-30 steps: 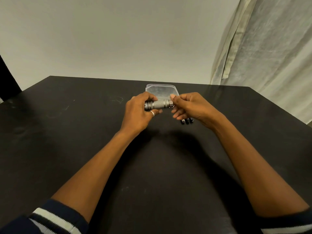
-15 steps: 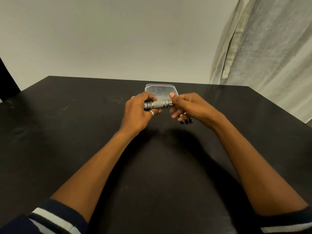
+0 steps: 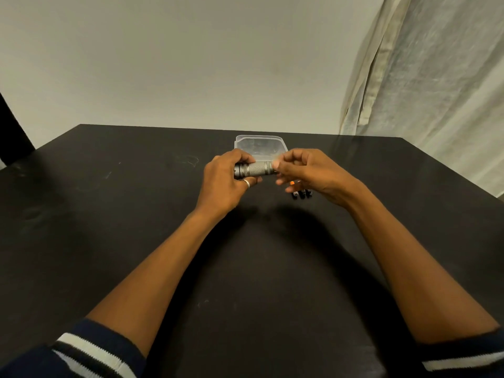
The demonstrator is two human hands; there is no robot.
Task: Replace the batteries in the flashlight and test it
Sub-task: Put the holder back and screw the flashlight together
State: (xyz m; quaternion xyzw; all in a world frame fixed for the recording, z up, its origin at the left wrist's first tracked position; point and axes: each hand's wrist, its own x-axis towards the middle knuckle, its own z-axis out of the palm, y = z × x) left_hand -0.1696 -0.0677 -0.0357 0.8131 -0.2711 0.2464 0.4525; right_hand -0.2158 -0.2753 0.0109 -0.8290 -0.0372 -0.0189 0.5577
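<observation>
A grey metal flashlight lies level in the air above the black table, held between both hands. My left hand, with a ring on one finger, wraps around its left end. My right hand pinches the right end with thumb and fingertips, hiding that tip. Under my right hand, several dark batteries lie side by side on the table, one showing an orange end.
A clear plastic container sits on the table just behind the flashlight. A pale curtain hangs at the right, past the table's right edge. A dark object stands at the far left.
My right hand's fingers have shifted around the flashlight's right end, the lower fingers lifting and spreading. The flashlight and my left hand stay in about the same place.
</observation>
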